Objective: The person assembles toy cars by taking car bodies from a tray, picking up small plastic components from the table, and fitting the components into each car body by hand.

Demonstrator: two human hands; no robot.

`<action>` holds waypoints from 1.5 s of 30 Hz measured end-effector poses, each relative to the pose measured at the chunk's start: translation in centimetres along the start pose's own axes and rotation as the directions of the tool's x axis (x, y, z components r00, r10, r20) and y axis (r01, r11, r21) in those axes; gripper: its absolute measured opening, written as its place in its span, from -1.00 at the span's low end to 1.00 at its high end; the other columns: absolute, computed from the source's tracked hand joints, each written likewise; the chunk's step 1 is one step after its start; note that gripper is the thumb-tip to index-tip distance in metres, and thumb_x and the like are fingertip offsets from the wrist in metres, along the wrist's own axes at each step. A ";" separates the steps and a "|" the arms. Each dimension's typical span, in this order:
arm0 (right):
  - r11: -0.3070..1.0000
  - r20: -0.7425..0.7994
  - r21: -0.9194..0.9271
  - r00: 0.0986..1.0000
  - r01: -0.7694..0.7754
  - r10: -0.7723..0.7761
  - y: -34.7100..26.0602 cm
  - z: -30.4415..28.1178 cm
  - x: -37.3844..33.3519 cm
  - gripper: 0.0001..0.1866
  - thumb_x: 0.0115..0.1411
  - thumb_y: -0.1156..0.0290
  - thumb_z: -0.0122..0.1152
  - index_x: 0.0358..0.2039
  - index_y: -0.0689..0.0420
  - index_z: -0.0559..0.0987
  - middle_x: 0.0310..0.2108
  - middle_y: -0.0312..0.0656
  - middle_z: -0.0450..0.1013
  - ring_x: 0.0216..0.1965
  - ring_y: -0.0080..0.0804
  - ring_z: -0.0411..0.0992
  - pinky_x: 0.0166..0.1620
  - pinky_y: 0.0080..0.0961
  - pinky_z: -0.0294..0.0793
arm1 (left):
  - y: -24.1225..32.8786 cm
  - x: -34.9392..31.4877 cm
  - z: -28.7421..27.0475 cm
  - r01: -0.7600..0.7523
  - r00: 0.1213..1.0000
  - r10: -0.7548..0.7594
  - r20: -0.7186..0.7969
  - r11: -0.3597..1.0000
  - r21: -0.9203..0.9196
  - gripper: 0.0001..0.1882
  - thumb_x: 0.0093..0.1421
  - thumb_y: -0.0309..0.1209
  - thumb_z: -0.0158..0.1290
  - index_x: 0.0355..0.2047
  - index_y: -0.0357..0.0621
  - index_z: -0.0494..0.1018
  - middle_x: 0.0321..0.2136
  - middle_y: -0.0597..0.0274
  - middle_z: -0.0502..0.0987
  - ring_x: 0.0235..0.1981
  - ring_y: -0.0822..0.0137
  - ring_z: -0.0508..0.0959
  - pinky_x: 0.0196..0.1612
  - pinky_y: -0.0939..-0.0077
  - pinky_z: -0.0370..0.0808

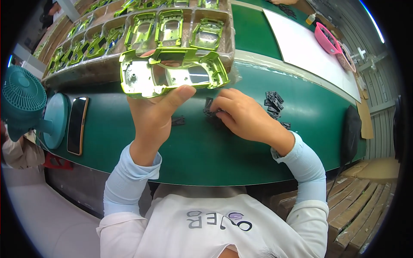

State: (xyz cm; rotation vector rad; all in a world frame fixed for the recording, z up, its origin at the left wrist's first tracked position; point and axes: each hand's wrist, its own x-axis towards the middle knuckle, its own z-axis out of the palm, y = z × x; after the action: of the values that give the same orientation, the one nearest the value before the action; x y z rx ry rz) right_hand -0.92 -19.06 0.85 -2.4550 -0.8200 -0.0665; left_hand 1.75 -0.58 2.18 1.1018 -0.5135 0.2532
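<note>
A shiny lime-green toy car body shell (183, 76) is held up above the table with its hollow inside showing. My left hand (157, 109) is closed on its near edge, the thumb lying over the side. Lower and to the right, my right hand (243, 114) has its fingers bent together over small black plastic parts (208, 105) on the green table, pinching at one of them. The fingers partly hide these pieces. Another black part (178, 121) lies between my hands, and a loose heap of black parts (274, 102) is right of my right hand.
A divided box (232, 41) of green car shells stands at the back left. A teal fan (26, 92) and a phone (78, 124) are at left. A white board (309, 56), pink basket (327, 39) and black object (350, 133) lie right; another person's hand (284, 1) shows far back.
</note>
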 end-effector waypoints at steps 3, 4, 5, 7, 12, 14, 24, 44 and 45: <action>0.997 0.100 0.069 0.994 0.039 -0.046 -1.0 -0.2 -0.1 -0.80 -0.11 0.60 0.11 -0.39 0.15 0.47 -0.39 -0.16 0.32 -0.30 -0.19 0.29 -0.23 -0.39 0.32 | 0.0 0.5 -0.1 -0.100 0.995 0.099 0.004 0.994 0.047 -0.43 -0.09 -0.59 0.14 -0.05 -0.35 0.17 -0.31 0.15 0.44 -0.33 0.44 0.44 -0.26 0.61 0.37; 0.995 0.068 0.056 0.994 0.088 -0.091 -1.4 0.1 -0.1 -0.82 -0.12 0.58 0.14 -0.41 0.17 0.46 -0.40 -0.17 0.32 -0.30 -0.20 0.29 -0.23 -0.38 0.32 | 0.0 0.7 -0.1 -0.110 0.994 0.109 0.013 0.992 0.060 -0.47 -0.09 -0.58 0.15 -0.08 -0.36 0.21 -0.33 0.16 0.45 -0.35 0.46 0.44 -0.29 0.62 0.37; 0.990 0.034 0.039 0.990 0.136 -0.138 -1.8 0.4 0.1 -0.82 -0.13 0.56 0.16 -0.43 0.18 0.45 -0.41 -0.17 0.31 -0.30 -0.21 0.28 -0.23 -0.38 0.31 | 0.1 0.8 0.0 -0.122 0.992 0.121 0.023 0.990 0.072 -0.51 -0.09 -0.57 0.15 -0.12 -0.37 0.25 -0.35 0.17 0.46 -0.38 0.47 0.44 -0.32 0.64 0.36; 0.986 0.005 -0.025 0.986 0.166 -0.166 -2.7 1.1 0.7 -0.83 -0.13 0.51 0.17 -0.46 0.20 0.44 -0.44 -0.17 0.30 -0.32 -0.22 0.28 -0.25 -0.37 0.30 | 0.5 0.6 0.1 -0.104 0.994 0.105 -0.004 0.992 0.071 -0.53 -0.11 -0.58 0.16 -0.15 -0.38 0.27 -0.38 0.20 0.45 -0.41 0.49 0.43 -0.34 0.64 0.35; 0.941 0.096 -0.307 0.988 0.142 -0.118 -2.8 3.3 2.0 -0.87 -0.07 0.40 0.06 -0.49 0.15 0.41 -0.50 -0.18 0.28 -0.37 -0.28 0.27 -0.30 -0.45 0.27 | 0.6 0.0 0.0 0.038 0.995 -0.043 -0.085 0.997 -0.066 -0.39 -0.10 -0.63 0.13 -0.02 -0.33 0.12 -0.27 0.17 0.39 -0.27 0.40 0.41 -0.18 0.54 0.35; 0.938 0.084 -0.318 0.990 0.135 -0.114 -3.0 4.0 2.3 -0.87 -0.06 0.40 0.03 -0.49 0.16 0.41 -0.50 -0.19 0.28 -0.37 -0.28 0.27 -0.30 -0.45 0.27 | 0.7 -0.3 0.6 0.050 0.995 -0.058 -0.076 0.993 -0.109 -0.39 -0.09 -0.63 0.12 -0.02 -0.33 0.11 -0.25 0.16 0.38 -0.25 0.39 0.41 -0.16 0.53 0.34; 0.889 0.106 -0.416 0.981 0.190 -0.161 -4.7 4.2 1.8 -0.75 -0.11 0.42 0.04 -0.35 0.20 0.42 -0.54 -0.23 0.26 -0.46 -0.35 0.26 -0.38 -0.47 0.27 | 1.0 -0.3 0.0 0.123 0.989 -0.130 -0.073 0.988 -0.089 -0.38 -0.07 -0.50 0.15 0.01 -0.22 0.14 -0.21 0.22 0.38 -0.19 0.39 0.38 -0.07 0.51 0.26; 0.696 -0.438 0.695 0.873 0.178 0.214 -3.2 -6.4 -1.1 -0.71 -0.06 0.67 0.14 -0.25 0.22 0.49 -0.45 -0.16 0.43 -0.46 -0.54 0.40 -0.45 -0.63 0.38 | -0.8 -1.1 0.6 -0.062 0.987 0.041 0.155 0.989 0.132 -0.23 -0.20 -0.43 0.29 -0.01 -0.30 0.11 -0.13 0.06 0.33 -0.13 0.28 0.41 -0.10 0.43 0.41; 0.853 -0.451 0.490 0.889 0.178 0.074 -3.0 -6.2 -1.3 -0.72 -0.07 0.68 0.15 -0.27 0.21 0.51 -0.43 -0.12 0.43 -0.46 -0.49 0.41 -0.47 -0.61 0.38 | -0.7 -0.9 0.7 -0.080 0.981 0.056 0.188 0.989 0.126 -0.22 -0.22 -0.46 0.29 -0.01 -0.29 0.12 -0.07 0.03 0.27 -0.09 0.26 0.38 -0.09 0.41 0.41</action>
State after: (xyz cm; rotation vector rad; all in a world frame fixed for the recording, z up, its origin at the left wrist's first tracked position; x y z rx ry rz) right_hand -2.86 -20.97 7.31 -1.7925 -0.5939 -0.3794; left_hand 1.09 -1.49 1.46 1.2454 -0.7086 0.2494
